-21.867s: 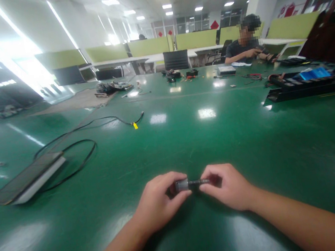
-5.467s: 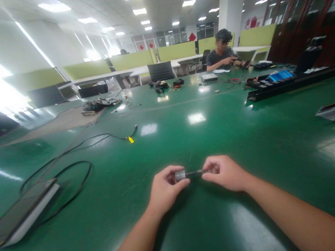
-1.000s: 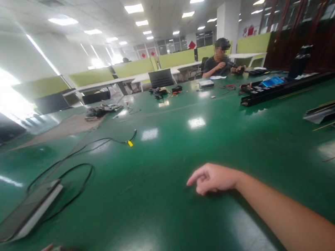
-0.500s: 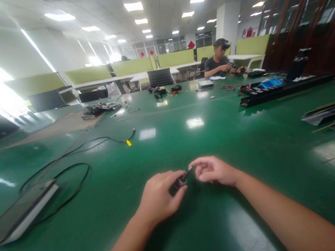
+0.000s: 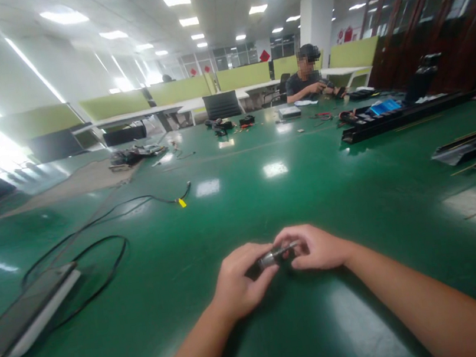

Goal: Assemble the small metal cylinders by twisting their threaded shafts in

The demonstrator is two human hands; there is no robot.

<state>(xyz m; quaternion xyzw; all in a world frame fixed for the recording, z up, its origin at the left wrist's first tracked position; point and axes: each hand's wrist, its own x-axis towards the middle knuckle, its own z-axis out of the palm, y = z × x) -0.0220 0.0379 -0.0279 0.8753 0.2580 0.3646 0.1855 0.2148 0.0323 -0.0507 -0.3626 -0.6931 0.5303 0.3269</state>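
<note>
My left hand [image 5: 246,278] is closed around a small cylindrical tool [image 5: 268,259], with a dark body, a silvery end and a thin metal shaft pointing right. Its thumb and fingers grip the body from both sides, and part of the body is hidden in the palm. My right hand [image 5: 313,248] is curled around the far end of the shaft, fingers bent over it and thumb below. What exactly the right fingertips pinch is blurred. Both hands are just above the green tabletop [image 5: 235,220], close together.
A flat grey device [image 5: 30,314] lies at the left, beside a looping black cable [image 5: 125,243] with a yellow tag [image 5: 182,203]. Black rails [image 5: 474,143] lie at the right. Farther back are a long black tray [image 5: 408,117], electronic parts [image 5: 136,154] and a seated person [image 5: 304,79].
The tool has turned from slanting up to nearly level, pointing right. My right fingers have moved from the shaft's tip to curl around its end. Both hands have shifted slightly right.
</note>
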